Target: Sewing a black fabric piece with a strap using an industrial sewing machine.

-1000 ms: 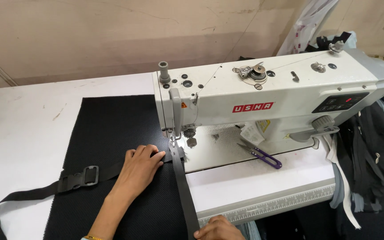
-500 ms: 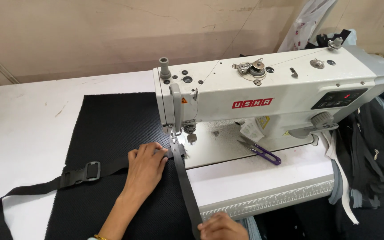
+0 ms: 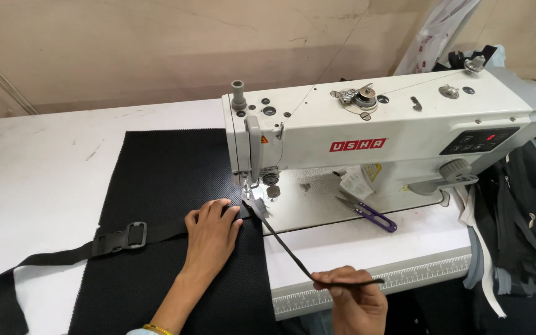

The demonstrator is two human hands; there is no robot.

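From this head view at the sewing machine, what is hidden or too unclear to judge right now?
- Needle and presser foot: too small, partly behind the machine head.
- Fabric beneath the left hand: covered by the palm.
- Right hand: cut off by the bottom edge; it pinches the narrow black strap.
- Webbing strap with buckle: its loop runs off the bottom-left corner.

Single head-worn view, close and steeply downward over the sewing machine (image 3: 379,146) on a white table (image 3: 44,186).

Left hand (image 3: 212,232) flat, palm down, fingers (image 3: 221,209) extended forward; right hand (image 3: 356,301) lower, fingers pinched closed.
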